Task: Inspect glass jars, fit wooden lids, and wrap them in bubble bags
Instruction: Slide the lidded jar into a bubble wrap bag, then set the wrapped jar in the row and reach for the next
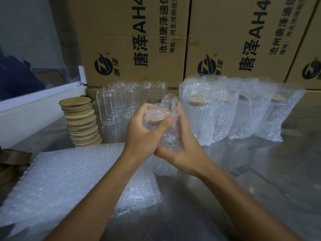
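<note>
Nearest, under the left forearm, flat bags (57,180) lie stacked on the desk (243,180). Above them both hands clamp one bagged jar (169,136), its long axis upright and leaning slightly away. The right hand (182,150) cups its lower side; the left hand (144,129) curls over the top, thumb pressing the bag mouth onto the lid (157,116), so tucking that flap looks like the step in hand. Beyond the left hand stand spare lids (81,120) and bare jars (119,103); beyond the right, wrapped jars (225,112).
</note>
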The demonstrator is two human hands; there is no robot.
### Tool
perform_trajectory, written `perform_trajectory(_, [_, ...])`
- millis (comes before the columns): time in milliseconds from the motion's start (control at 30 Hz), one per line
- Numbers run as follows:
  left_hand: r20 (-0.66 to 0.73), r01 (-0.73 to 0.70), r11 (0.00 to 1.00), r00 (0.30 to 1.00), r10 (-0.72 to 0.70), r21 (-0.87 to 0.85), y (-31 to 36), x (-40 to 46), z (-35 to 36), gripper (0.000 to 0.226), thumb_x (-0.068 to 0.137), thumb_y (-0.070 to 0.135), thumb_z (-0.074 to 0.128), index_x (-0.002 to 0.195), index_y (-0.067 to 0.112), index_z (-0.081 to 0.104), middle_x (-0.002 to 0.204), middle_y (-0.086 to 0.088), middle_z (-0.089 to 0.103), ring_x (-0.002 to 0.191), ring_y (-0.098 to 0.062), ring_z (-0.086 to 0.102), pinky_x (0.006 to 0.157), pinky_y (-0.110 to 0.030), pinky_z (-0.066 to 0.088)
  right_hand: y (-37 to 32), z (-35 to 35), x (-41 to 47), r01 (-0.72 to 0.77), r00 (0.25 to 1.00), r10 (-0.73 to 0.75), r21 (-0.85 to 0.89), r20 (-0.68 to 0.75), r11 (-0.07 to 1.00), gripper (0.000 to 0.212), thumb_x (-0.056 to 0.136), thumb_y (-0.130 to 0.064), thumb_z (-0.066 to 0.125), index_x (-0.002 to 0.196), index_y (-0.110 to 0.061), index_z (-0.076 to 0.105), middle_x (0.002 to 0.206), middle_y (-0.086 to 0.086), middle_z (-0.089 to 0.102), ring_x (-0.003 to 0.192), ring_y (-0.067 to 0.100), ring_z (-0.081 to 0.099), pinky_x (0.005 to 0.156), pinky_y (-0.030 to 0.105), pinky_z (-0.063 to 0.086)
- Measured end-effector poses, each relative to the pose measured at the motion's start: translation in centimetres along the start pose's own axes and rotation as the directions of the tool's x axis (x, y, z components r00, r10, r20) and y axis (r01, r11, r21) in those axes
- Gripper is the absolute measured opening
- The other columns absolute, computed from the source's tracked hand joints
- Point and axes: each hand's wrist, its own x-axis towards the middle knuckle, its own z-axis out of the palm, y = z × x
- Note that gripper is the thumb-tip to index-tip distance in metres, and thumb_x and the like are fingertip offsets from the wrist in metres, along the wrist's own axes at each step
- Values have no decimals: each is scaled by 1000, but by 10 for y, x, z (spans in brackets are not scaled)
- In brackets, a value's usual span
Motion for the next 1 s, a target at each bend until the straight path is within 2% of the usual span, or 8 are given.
perform_trajectory(67, [-51,1,1000,999,-2,-13,1,0,1,16,85,19,78,89,16,63,85,14,70,77,1,67,66,-11,49,10,0,0,-21,998,23,-45,62,999,135,70,-48,85,161,-33,-13,131,-68,7,128,-36,17,98,-5,25])
perform_trajectory(233, [-152,59,994,986,-74,-97,0,2,0,15,92,19,70,80,27,65,77,11,71,72,-3,67,65,-21,53,32,10,-5,-191,978,184,70,101,979,114,54,-43,96,148,-28,33,138,-13,55,129,4,55,109,36,48])
perform_trajectory(367, [-131,40,993,990,-55,-115,2,0,0,18,90,46,63,94,29,61,101,4,68,100,-15,65,90,-33,51,43,3,-4,-229,973,225,154,46,961,99,53,-31,96,139,-19,47,129,-3,66,119,8,64,102,36,53])
perform_trajectory(533, [-136,126,976,979,-151,-180,-2,2,-6,23,85,43,54,94,23,59,100,2,66,88,-13,65,81,-37,51,49,-35,-5,-245,934,312,324,-172,914,88,51,-22,92,130,-8,57,115,4,74,105,16,72,92,31,58])
perform_trajectory(733, [-136,150,980,976,-168,-130,-13,1,-8,18,83,41,57,90,25,60,98,-7,68,76,-16,66,69,-28,49,53,-100,-15,-210,920,372,641,-126,738,59,65,-9,68,124,-13,63,109,12,74,100,31,71,87,43,58])
perform_trajectory(833, [-154,150,981,974,-167,-120,-19,2,-7,12,83,38,60,88,27,61,94,-4,68,71,-14,66,65,-21,49,60,-118,-23,-174,897,420,762,-139,624,36,69,-12,66,101,-21,80,110,10,74,101,30,71,94,45,53])
perform_trajectory(900, [-164,134,986,975,-148,-94,-23,1,-7,4,88,30,64,87,28,62,88,1,68,70,-13,65,64,-18,49,68,-123,-25,-141,844,481,765,-240,628,29,66,-16,70,92,-20,82,104,8,75,95,28,73,87,40,58])
perform_trajectory(1000, [-176,125,991,976,-131,-42,-30,1,-7,16,95,15,65,86,28,62,83,6,65,71,-15,65,63,-16,48,84,-124,-22,-188,633,606,664,-481,724,60,69,-12,80,127,-8,64,119,19,69,99,34,68,79,45,59])
